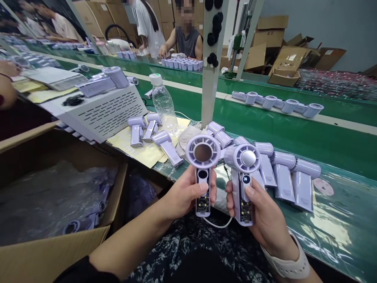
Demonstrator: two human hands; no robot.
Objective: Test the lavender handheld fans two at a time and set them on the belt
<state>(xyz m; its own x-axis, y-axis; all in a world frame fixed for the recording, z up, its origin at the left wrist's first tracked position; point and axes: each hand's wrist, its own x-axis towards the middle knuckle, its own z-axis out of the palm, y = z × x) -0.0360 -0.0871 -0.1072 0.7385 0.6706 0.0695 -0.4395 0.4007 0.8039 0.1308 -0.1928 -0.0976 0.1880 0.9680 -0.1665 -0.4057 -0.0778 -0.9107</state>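
Glossy green workbench [332, 218] ahead. Open brown cardboard box [53, 253], lower left, contains lilac plastic fans [85, 224], number obscured by crumpled clear plastic film [59, 196]. Left hand [184, 192] grips upright lilac round-headed fan [203, 173]; right hand [265, 208] grips matching lilac fan [238, 186], display [246, 179] lit; both near workbench edge, thumbs [202, 189] frontmost, some fingers hidden

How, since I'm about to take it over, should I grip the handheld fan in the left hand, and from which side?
On the handheld fan, probably grip the outer rim of the round head, coming from above. The head projects above the left hand, which wraps the handle, and a white cable loops below, so the top is the freer end.
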